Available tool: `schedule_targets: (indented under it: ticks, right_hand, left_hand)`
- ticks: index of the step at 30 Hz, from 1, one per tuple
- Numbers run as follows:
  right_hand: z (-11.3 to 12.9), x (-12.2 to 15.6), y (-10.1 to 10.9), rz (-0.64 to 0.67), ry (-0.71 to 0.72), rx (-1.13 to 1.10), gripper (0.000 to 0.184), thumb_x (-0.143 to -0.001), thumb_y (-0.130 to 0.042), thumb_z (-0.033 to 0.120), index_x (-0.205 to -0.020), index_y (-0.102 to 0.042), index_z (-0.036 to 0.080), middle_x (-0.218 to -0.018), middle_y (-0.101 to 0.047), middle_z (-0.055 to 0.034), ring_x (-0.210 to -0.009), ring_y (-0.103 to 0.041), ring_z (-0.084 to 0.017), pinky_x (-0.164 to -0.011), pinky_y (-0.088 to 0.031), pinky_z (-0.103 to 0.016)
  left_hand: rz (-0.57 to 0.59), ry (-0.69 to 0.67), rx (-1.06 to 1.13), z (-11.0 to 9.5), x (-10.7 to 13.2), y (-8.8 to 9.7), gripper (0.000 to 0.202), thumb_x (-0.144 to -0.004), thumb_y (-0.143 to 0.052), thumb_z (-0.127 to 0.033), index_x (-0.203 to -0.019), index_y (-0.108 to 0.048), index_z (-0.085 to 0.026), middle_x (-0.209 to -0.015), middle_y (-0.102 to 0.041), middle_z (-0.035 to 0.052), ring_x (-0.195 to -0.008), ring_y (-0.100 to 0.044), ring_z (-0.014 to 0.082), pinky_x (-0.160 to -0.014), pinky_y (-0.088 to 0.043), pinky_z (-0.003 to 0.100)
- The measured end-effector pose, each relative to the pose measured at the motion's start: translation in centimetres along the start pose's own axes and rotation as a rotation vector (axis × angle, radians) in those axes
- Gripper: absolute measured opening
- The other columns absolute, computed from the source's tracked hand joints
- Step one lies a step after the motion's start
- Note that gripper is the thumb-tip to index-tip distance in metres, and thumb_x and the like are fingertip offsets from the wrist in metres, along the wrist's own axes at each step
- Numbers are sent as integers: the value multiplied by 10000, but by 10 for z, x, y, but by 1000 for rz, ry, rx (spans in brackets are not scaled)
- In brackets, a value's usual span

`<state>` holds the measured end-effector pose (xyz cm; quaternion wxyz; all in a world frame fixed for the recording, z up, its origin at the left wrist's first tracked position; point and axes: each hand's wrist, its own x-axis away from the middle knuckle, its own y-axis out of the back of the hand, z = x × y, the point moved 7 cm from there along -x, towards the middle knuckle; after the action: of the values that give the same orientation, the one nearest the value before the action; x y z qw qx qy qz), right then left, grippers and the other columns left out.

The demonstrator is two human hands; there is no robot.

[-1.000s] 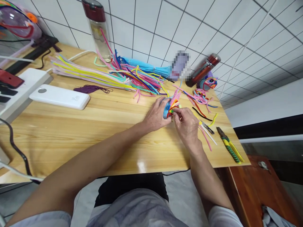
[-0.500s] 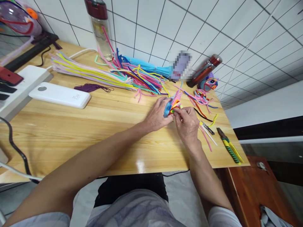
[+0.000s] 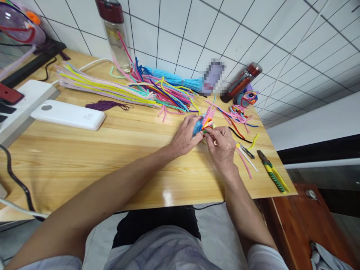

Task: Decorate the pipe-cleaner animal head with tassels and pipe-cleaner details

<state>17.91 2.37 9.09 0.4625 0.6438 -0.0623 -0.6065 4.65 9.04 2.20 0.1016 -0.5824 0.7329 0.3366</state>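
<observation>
My left hand (image 3: 185, 138) is closed around a small pipe-cleaner craft piece (image 3: 198, 125), blue on its near side with pink, orange, red and yellow parts. My right hand (image 3: 222, 147) meets it from the right, thumb and fingertips pinched at its lower edge, where a bit of green and red shows. The fingertips hide exactly what is pinched. Just right of the hands lie a black pipe cleaner (image 3: 240, 135), a utility knife (image 3: 245, 150) and loose pink and white stems (image 3: 245, 164).
Bundled pipe cleaners (image 3: 112, 88) lie along the back, near a glass bottle (image 3: 115, 41). Pliers (image 3: 273, 172) rest by the right edge. A red thermos (image 3: 241, 82) stands at the back right. A white power bank (image 3: 69, 114) and power strip (image 3: 30, 105) are left; a purple tassel (image 3: 105, 105) lies behind.
Both hands keep their hold on the craft piece, with the right fingertips shifting slightly at its lower edge. The whole view has moved a little.
</observation>
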Motion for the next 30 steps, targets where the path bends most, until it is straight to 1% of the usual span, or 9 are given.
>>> schedule_targets:
  ticks: [3,6,8,11,14,16,19,24,30]
  right_hand:
    - [-1,2,9,-52,-31,0,238,-1018,-693,182,-1226,-764,273,-912,-712,-34,-721,-616,-178,-674,-524,-334]
    - [-2,4,15,-109,-34,-17,186,-1012,-684,158,-1149,-766,255,-880,-705,-25,-681,-596,-164,-638,-504,-319]
    - [-3,6,15,-116,-41,-40,158,-1005,-679,148,-1097,-763,246,-881,-709,-26,-674,-593,-158,-624,-496,-311]
    - [-2,8,12,-94,-52,-57,141,-1002,-670,156,-1067,-762,241,-893,-723,-35,-684,-601,-159,-626,-499,-312]
    - [-3,10,6,-42,-92,-52,144,-1008,-657,184,-1064,-774,247,-922,-736,-51,-713,-626,-171,-638,-518,-321]
    - [-4,12,2,-3,-121,-48,163,-1005,-655,196,-1083,-785,257,-962,-745,-63,-746,-654,-182,-666,-547,-336]
    - [-4,14,-1,29,-122,-52,190,-1000,-660,197,-1123,-788,265,-1011,-755,-75,-810,-693,-203,-713,-582,-357]
    - [0,16,-1,22,-94,-24,166,-1024,-649,200,-1110,-778,257,-1012,-768,-77,-811,-716,-193,-690,-588,-335]
    - [5,16,-1,5,-29,-63,180,-1034,-651,196,-1153,-773,252,-1037,-786,-80,-791,-714,-190,-675,-584,-334]
  left_hand:
    - [-8,8,-12,-1,0,1,559,-996,-587,-327,-1520,-471,-171,-1578,-513,207,-1515,-480,310,-1319,-363,522]
    - [-13,4,-15,-2,0,1,552,-992,-602,-318,-1506,-480,-158,-1561,-527,215,-1505,-491,314,-1316,-366,519]
    - [-19,10,-20,-2,0,2,546,-992,-604,-314,-1503,-481,-165,-1552,-538,207,-1504,-493,312,-1313,-370,518]
    - [-31,10,-20,-2,1,3,536,-995,-596,-310,-1501,-480,-176,-1544,-549,199,-1495,-501,311,-1306,-380,523]
    - [-40,-3,-10,-3,1,3,527,-994,-589,-309,-1491,-487,-167,-1541,-552,205,-1490,-507,309,-1306,-381,523]
    - [-43,3,-13,-3,1,4,530,-988,-588,-311,-1491,-487,-179,-1543,-554,195,-1493,-505,307,-1307,-381,529]
    - [-36,18,-22,-3,1,4,545,-975,-593,-310,-1498,-484,-200,-1548,-554,183,-1497,-503,308,-1303,-386,537]
    - [-20,18,-25,-5,0,6,536,-990,-572,-319,-1498,-487,-170,-1546,-556,199,-1492,-506,323,-1301,-384,545]
    - [-37,16,-23,-5,0,7,511,-1010,-556,-332,-1490,-486,-173,-1527,-566,193,-1479,-516,305,-1301,-379,524]
